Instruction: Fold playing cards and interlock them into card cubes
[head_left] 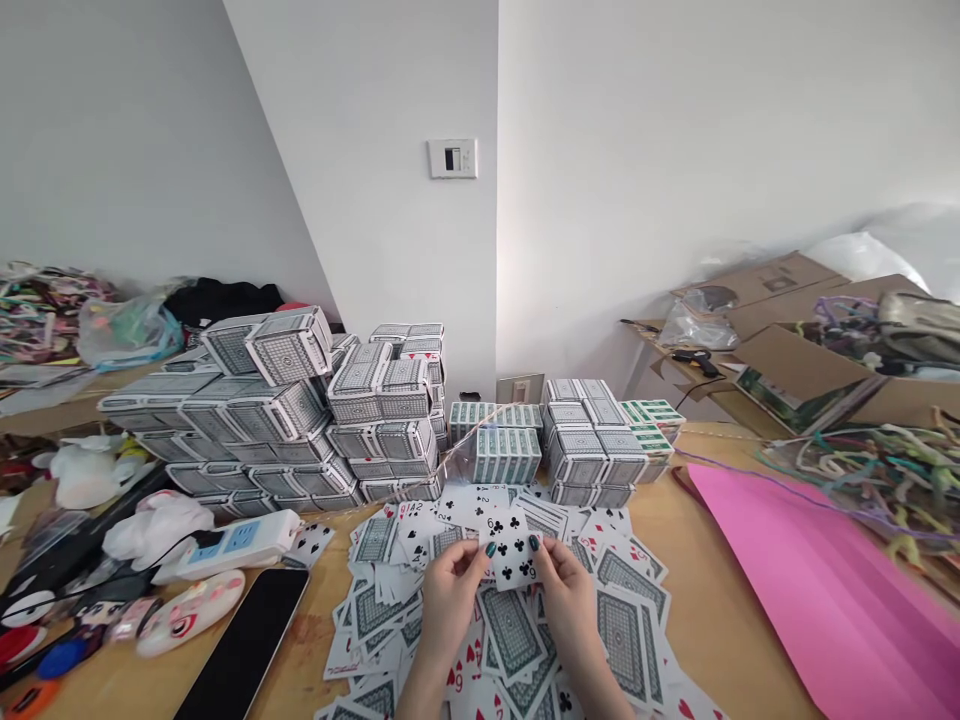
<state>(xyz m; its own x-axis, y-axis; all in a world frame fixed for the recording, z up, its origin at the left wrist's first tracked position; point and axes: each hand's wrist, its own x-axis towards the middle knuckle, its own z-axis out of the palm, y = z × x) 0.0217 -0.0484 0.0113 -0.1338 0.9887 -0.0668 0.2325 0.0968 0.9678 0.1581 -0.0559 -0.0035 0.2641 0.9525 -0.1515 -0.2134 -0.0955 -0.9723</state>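
Note:
My left hand (pixel 454 577) and my right hand (pixel 562 572) pinch playing cards (pixel 511 560) between thumbs and fingers. The front one is a six of clubs, face toward me; the edge of another card shows behind its left side. Below and around both hands spreads a loose heap of playing cards (pixel 512 632), some face up, others showing patterned grey-green backs. Just beyond the hands, more face-up cards (pixel 459 505) lie fanned out.
Card-covered blocks (pixel 285 345) are stacked at the back left, with more blocks (pixel 592 440) right of centre. Green card boxes (pixel 508 455) stand between. A phone (pixel 244 645) and power strip (pixel 244 540) lie left; pink paper (pixel 810 590) and a cardboard box (pixel 847 370) are right.

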